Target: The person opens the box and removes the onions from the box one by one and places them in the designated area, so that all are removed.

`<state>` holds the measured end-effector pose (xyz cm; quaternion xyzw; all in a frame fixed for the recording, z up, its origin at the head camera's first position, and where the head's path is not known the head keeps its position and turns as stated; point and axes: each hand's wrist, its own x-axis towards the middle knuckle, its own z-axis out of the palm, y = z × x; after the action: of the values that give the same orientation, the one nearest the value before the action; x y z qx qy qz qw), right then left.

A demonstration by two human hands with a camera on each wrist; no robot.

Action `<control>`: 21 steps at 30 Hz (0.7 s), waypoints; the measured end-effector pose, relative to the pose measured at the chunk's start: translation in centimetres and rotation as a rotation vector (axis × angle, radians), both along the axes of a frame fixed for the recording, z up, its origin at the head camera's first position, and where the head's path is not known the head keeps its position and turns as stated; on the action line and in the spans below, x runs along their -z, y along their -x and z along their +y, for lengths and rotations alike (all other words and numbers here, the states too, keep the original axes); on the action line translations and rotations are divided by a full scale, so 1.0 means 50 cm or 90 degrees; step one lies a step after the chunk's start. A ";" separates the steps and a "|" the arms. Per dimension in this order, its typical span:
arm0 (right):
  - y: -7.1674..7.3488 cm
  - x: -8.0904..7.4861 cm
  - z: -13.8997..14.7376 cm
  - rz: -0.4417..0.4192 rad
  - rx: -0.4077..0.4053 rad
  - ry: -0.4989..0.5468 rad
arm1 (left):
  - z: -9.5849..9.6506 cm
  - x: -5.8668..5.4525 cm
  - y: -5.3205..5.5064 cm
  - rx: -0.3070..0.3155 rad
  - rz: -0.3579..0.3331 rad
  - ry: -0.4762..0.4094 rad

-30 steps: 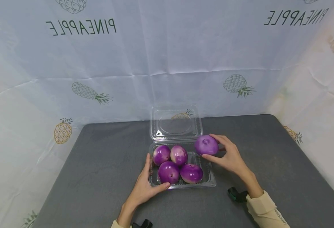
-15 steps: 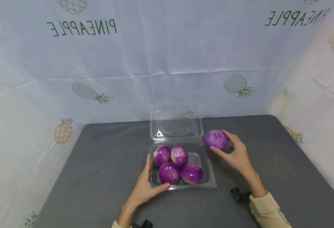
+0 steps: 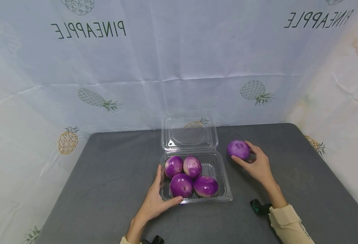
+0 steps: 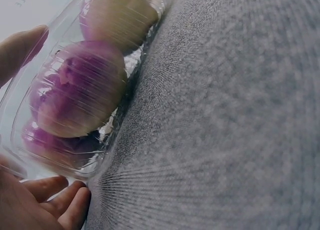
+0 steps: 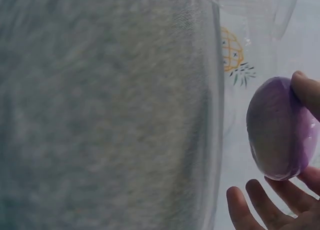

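My right hand [image 3: 259,166] pinches a purple onion [image 3: 238,149] between thumb and fingertips, to the right of a clear plastic clamshell box [image 3: 227,189]. In the right wrist view this onion [image 5: 275,130] shows a pale side and stands out above the tabletop. My left hand [image 3: 155,200] holds the near left corner of the box, thumb over the front rim and fingers along the left side. Glossy purple onions, such as the front left one [image 3: 181,185] and the front right one [image 3: 206,186], lie inside. Through the box wall, the left wrist view shows onions [image 4: 80,90] close up.
The box's lid [image 3: 189,134] stands open at the back. Beneath everything is a dark grey tabletop [image 3: 120,162]. A white curtain [image 3: 179,51] with pineapple prints hangs behind it. Black wrist straps [image 3: 259,206] sit near the sleeves.
My right hand has carried its onion from over the box's back right corner out to the right, lower over the table. The left hand and box have stayed put.
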<state>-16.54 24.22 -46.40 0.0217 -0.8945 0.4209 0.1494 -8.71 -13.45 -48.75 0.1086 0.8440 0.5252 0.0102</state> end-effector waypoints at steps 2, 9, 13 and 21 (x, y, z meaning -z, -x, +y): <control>0.001 0.005 0.006 -0.013 0.008 0.001 | 0.000 0.000 0.000 -0.001 0.000 0.002; 0.004 0.015 0.022 -0.067 0.034 -0.021 | 0.000 0.000 -0.001 -0.001 -0.002 -0.001; 0.005 0.019 0.027 -0.091 0.032 -0.025 | -0.001 0.000 0.000 0.000 -0.005 -0.003; 0.007 0.024 0.032 -0.097 0.012 -0.032 | 0.000 0.002 0.002 0.002 -0.007 -0.006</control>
<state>-16.91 25.81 -47.61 -0.0155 -0.9138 0.3970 0.0842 -8.82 -13.47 -48.85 0.1067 0.8415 0.5295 0.0152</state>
